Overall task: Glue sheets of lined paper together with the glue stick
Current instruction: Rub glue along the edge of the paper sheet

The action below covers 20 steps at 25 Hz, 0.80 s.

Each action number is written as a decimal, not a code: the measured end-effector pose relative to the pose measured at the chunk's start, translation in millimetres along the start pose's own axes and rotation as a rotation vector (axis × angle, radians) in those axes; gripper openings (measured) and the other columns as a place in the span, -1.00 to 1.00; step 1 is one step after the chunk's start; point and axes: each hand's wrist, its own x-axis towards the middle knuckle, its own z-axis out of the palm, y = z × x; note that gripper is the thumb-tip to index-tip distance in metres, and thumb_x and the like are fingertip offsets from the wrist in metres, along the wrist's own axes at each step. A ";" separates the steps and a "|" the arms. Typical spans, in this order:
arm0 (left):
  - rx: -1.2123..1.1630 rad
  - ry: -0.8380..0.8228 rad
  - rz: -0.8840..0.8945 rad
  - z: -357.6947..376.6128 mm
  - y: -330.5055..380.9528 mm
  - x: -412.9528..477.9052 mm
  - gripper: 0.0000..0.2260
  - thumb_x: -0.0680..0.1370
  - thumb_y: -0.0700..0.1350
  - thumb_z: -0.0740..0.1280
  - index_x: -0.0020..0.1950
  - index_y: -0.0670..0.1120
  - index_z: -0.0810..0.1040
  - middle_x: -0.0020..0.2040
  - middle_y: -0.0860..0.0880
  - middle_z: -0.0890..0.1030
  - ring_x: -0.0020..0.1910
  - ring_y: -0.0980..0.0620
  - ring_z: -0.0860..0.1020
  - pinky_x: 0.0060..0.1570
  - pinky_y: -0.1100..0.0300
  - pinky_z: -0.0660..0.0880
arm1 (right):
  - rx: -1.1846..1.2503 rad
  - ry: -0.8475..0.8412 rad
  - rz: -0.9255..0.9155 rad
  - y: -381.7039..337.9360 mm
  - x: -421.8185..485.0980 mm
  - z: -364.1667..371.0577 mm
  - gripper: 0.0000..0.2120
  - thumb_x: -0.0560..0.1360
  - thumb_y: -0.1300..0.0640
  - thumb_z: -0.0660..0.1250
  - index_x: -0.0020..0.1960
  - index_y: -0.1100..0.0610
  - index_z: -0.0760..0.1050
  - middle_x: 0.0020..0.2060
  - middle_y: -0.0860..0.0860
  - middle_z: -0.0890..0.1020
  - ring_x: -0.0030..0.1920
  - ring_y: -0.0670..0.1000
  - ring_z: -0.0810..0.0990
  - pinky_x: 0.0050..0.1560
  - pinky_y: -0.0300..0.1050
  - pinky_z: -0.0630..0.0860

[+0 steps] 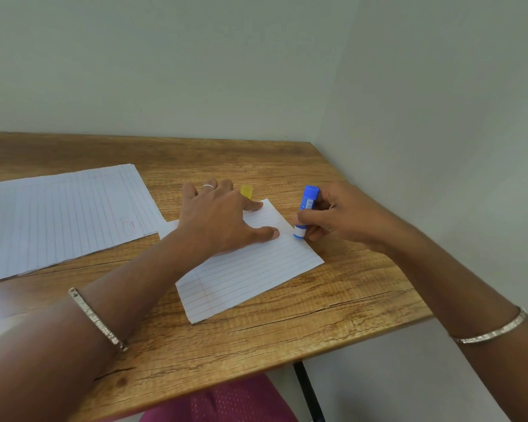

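Lined sheet (250,275) laid on the wooden table (256,345), its far half pressed flat beneath the spread left hand (220,220), glue stick (309,197) gripped in the curled right hand (348,217), lower end set at the sheet's right edge, yellow cap (247,191) stood just beyond, paper stack (64,214) laid leftward.

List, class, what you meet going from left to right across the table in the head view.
In order: stack of lined sheets → left hand → glue stick → right hand. Left out: the single sheet and yellow cap, which overlap the left hand.
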 end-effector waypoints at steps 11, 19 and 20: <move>0.005 -0.001 -0.016 -0.1 1.1 -0.5 -0.24 0.31 0.61 0.07 0.45 0.34 0.36 0.41 -0.06 0.44 0.47 -0.17 0.28 0.38 -0.24 0.18 | -0.073 0.003 -0.037 -1.4 -9.4 2.0 -0.85 0.52 0.15 0.49 -0.11 0.24 0.62 -0.21 0.10 0.75 -0.17 0.13 0.77 0.05 0.12 0.70; 0.009 0.021 -0.016 0.3 2.0 -1.9 -0.24 0.30 0.62 0.07 0.43 0.35 0.38 0.39 -0.05 0.44 0.47 -0.16 0.29 0.36 -0.22 0.18 | -0.136 0.025 -0.031 3.1 -33.2 -0.4 -0.84 0.51 0.10 0.49 -0.13 0.21 0.66 -0.22 0.09 0.76 -0.17 0.11 0.75 0.06 0.13 0.68; 0.011 0.024 -0.016 0.5 2.0 -2.0 -0.24 0.29 0.62 0.07 0.43 0.35 0.38 0.39 -0.05 0.45 0.46 -0.16 0.29 0.36 -0.22 0.18 | -0.147 0.030 -0.030 3.4 -35.7 -0.2 -0.83 0.51 0.08 0.49 -0.12 0.20 0.66 -0.22 0.09 0.76 -0.17 0.11 0.75 0.07 0.15 0.66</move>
